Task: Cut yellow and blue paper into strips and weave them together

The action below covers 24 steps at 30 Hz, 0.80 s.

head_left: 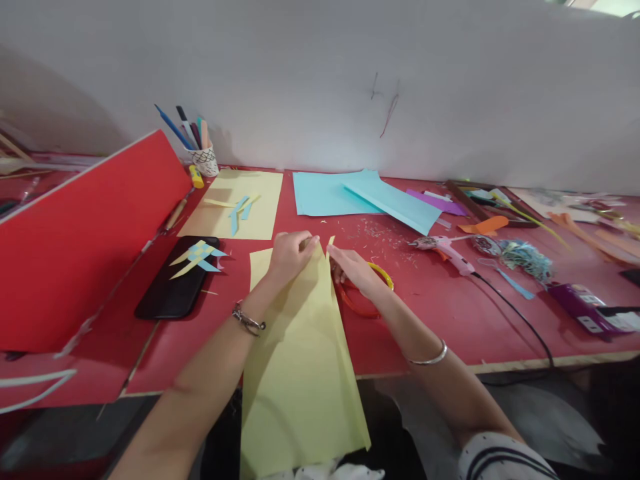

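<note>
A long pale-yellow paper sheet (pixel 295 373) runs from the table down over its front edge toward my lap. My left hand (pixel 293 257) lies on its far end, fingers closed on the paper near the top edge. My right hand (pixel 353 267) pinches the sheet's right side, where a narrow strip stands partly apart at the top and a folded edge runs down. Beneath and beside the right hand is a ring-shaped yellow-and-red item (pixel 383 275), partly covered. To the left, a woven blue-and-yellow paper piece (pixel 200 252) rests on a black phone (pixel 170 293).
A red board (pixel 95 233) leans at left near a pen cup (pixel 204 160). Behind are a yellow sheet with strips (pixel 265 213) and blue paper (pixel 330 193). To the right lie a pink glue gun (pixel 453 255) with its cord, shredded paper (pixel 525 260) and a purple box (pixel 580 310).
</note>
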Motion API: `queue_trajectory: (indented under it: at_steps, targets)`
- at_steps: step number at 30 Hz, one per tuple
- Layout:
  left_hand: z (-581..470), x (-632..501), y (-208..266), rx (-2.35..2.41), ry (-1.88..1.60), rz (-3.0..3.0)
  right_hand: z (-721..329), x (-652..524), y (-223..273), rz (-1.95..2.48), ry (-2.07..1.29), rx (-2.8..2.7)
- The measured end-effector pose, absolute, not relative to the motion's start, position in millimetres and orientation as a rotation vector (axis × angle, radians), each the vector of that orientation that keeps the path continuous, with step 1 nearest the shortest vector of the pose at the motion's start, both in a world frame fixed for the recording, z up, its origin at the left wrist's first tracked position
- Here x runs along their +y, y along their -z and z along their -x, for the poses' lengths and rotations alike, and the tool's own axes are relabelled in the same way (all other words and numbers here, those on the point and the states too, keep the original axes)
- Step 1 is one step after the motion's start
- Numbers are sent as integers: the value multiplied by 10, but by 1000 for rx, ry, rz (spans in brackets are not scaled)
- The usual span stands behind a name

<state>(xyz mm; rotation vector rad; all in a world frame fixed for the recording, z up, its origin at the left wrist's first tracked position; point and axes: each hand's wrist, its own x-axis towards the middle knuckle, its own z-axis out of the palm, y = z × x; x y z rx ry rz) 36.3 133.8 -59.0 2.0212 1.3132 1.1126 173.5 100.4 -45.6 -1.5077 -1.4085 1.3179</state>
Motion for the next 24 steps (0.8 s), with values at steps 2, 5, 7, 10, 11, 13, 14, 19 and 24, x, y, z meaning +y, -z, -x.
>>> queue_trajectory:
  at_steps: [2, 5, 7, 10, 11, 13, 14, 19, 24]
  targets:
    - [-392, 1327, 595, 1305, -1100, -2054, -1737, 1001, 480, 1538, -1243, -1496]
    - [-404, 1317, 595, 1282, -1089, -2084, -1753, 1006, 504, 1596, -1234, -1517]
    - [-388, 1321, 595, 1281, -1101, -2077, -1767, 1011, 498, 1601, -1264, -1511]
    - [-351, 1334, 598, 1299, -1141, -2034, -1785, 1012, 475, 1601, -1290, -1521]
    - [-342, 1337, 597, 1305, -1156, -2021, -1789, 1009, 470, 1603, -1288, -1525]
    - [-331, 1341, 592, 1311, -1179, -2008, -1795, 1002, 467, 1610, -1277, -1532]
    - [-330, 1341, 587, 1309, -1188, -2009, -1797, 999, 469, 1614, -1271, -1533]
    - [-321, 1341, 561, 1288, -1229, -2010, -1816, 1002, 495, 1599, -1262, -1533]
    - [-245, 1377, 551, 1316, -1300, -1971, -1870, 1039, 518, 1585, -1299, -1556]
